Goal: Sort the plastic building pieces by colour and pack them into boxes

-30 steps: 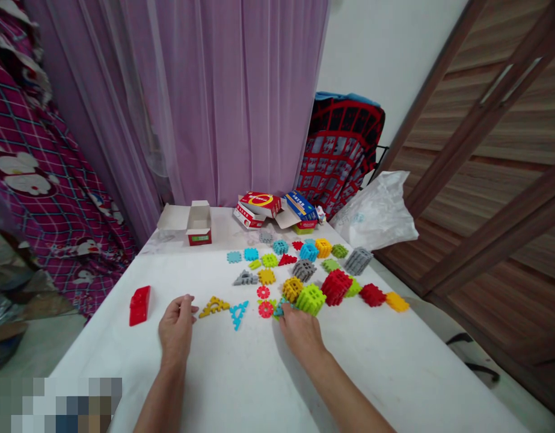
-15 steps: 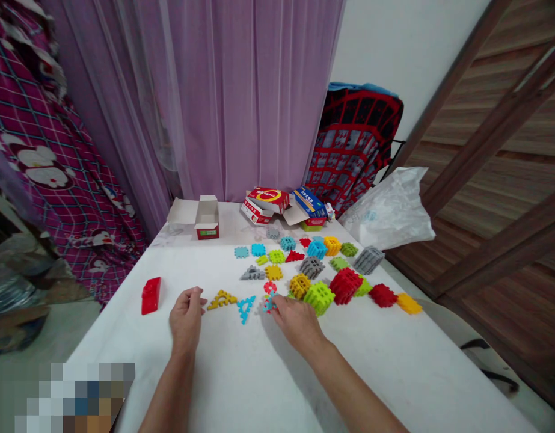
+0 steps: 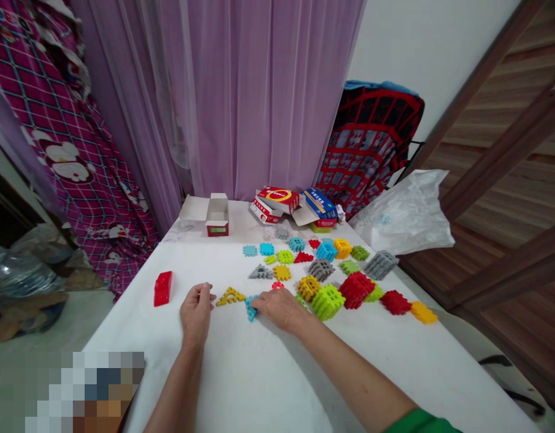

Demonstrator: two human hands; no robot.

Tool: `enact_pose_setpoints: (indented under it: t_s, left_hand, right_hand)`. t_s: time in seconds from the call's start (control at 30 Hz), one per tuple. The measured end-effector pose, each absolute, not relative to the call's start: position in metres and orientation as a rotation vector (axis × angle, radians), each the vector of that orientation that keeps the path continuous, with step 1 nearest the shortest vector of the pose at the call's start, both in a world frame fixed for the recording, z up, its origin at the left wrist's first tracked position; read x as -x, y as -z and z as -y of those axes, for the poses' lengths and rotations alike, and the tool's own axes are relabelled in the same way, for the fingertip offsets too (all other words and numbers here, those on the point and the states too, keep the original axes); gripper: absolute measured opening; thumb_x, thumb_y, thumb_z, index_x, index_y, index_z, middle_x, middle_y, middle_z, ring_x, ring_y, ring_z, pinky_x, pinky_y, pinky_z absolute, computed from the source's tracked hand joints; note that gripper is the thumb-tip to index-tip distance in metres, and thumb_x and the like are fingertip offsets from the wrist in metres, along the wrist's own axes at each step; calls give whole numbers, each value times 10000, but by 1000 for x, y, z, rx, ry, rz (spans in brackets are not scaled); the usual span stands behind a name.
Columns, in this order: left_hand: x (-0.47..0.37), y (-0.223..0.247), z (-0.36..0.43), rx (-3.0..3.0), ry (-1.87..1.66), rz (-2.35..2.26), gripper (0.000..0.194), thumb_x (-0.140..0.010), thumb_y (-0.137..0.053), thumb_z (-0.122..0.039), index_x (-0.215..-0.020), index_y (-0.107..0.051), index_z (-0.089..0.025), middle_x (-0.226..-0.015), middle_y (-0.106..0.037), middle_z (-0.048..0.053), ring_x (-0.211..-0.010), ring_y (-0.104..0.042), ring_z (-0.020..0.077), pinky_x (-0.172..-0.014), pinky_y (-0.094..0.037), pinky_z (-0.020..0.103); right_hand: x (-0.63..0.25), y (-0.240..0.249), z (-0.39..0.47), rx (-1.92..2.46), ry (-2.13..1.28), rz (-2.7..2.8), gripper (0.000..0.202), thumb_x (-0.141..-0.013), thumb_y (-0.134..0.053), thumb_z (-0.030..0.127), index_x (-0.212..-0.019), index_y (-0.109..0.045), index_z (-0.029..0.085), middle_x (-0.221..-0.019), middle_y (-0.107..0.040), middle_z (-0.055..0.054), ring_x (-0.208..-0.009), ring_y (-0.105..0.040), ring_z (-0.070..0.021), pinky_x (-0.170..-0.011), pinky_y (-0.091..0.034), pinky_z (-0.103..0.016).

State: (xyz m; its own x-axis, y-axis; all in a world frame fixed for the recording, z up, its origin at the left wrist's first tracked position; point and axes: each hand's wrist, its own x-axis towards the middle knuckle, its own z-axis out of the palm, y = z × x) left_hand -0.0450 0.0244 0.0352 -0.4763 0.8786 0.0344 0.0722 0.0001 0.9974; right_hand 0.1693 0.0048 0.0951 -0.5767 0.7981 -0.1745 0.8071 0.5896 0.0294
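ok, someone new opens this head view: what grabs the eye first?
Probably the red stack and big lime stack of toothed pieces, right of centre on the white table. Next, the right hand at the blue triangle, near the middle; its grip is unclear. Behind everything hangs the purple curtain.

There are one yellow triangle, one blue triangle and one white bag.

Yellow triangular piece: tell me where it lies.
In the head view, the yellow triangular piece lies left of centre on the white table, between the left hand and the blue triangular piece.
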Motion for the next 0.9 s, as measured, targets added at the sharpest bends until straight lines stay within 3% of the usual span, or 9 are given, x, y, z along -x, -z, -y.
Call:
enact_pose_setpoints:
  t_s: [0.4,0.6,0.73,0.9]
  left_hand:
    - [44,-40,-22,-991,-1553,-1614,428,-719,-568,-595,-815,-640,-184,-609,-649,3,-504,-555,130,-494,-450,251]
    - [45,-38,-23,-991,-1535,-1630,432,-719,-572,-606,-804,-642,-188,-590,-642,-4,-482,-546,128,-483,-439,249]
    - [45,-38,-23,-981,-1528,-1641,451,-715,-570,-625,-800,-646,-188,-579,-637,-5,-473,-538,124,-487,-445,248]
    - [45,-39,-23,-965,-1543,-1640,497,-698,-577,-662,-799,-653,-182,-572,-635,2,-483,-548,131,-481,-459,251]
  right_hand:
    - [-164,-99,-15,-1241,10,-2593,275,-961,-417,186,-1051,-674,221,-1003,-746,-71,-909,-691,-211,-712,-461,-291]
    - [-165,-125,-18,-1351,76,-2588,262,-917,-484,296,-1041,-700,217,-984,-759,-81,-906,-699,-227,-729,-465,-291]
    - [-164,-150,-52,-1593,-20,-2564,315,-922,-468,377,-1111,-694,265,-1021,-757,-61,-973,-687,-231,-750,-464,-287]
    - [-148,-163,-106,-1586,-75,-2462,317,-885,-508,321,-1106,-723,245,-1107,-739,-93,-1051,-666,-249,-787,-470,-300]
